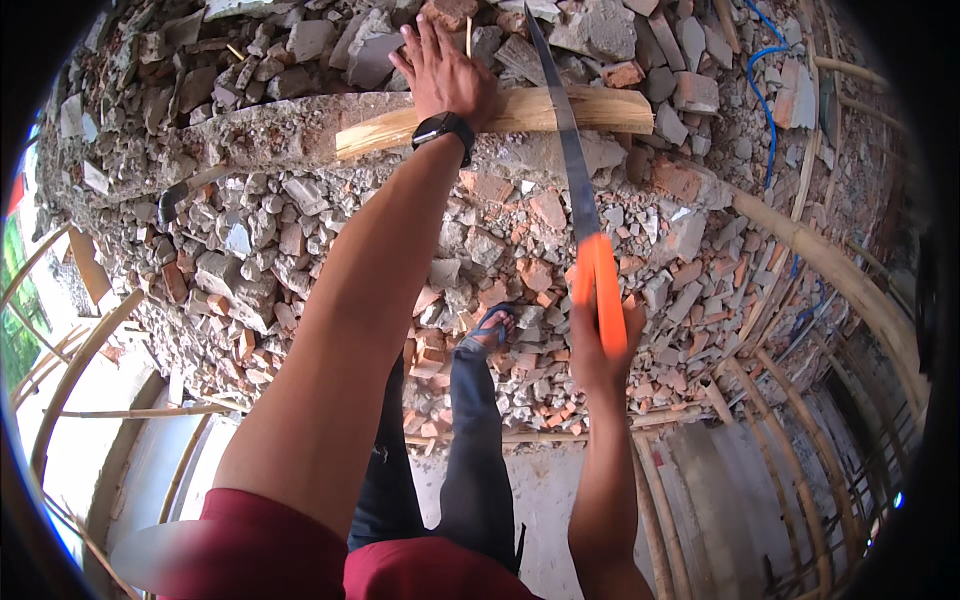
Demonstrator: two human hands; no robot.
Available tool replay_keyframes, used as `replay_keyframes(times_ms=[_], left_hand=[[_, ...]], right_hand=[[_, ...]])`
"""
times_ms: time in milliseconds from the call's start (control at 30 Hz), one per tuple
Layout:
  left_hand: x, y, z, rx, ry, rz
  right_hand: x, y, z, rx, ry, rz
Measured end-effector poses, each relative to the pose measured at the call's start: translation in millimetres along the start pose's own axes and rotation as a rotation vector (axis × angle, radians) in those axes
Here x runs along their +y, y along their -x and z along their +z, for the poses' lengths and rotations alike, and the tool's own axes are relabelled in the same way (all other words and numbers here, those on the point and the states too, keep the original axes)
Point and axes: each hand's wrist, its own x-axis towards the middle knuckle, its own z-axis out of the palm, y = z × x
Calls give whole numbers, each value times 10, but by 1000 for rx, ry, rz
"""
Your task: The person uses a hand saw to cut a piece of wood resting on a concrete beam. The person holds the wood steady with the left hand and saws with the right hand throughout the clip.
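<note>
A pale length of wood (610, 110) lies crosswise on a raised ledge of broken masonry (270, 135). My left hand (452, 80) bears down on it, palm down with the fingers stretched out toward the far side; a dark watch (443, 133) is on that wrist. In my right hand (603, 345) is a handsaw (598, 285), gripped by its orange handle. Its long grey blade points away from me and crosses the wood to the right of my left hand. Whether the teeth have cut into the wood I cannot tell.
Loose brick and concrete rubble (480, 245) spreads all around. My sandalled foot (494, 322) stands on it. A blue cable (760, 80) winds over the rubble at the far right. Bamboo poles (820, 250) run along the right side, with more at the left and below.
</note>
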Motion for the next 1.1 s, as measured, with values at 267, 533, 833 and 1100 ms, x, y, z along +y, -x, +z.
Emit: replay_keyframes(times_ms=[267,533,833,1100], left_hand=[[-56,19,-28,8,-50,-22],[-58,13,-85,-105,-101,-67],[55,-12,-69,-139,-36,-48],[-113,29,-67,-167,-143,-22]], right_hand=[[-102,1045,-546,-103,124,-65],[53,253,47,-49,181,-133],[16,-237,235,7,-104,-12],[279,603,9,-18,31,70]])
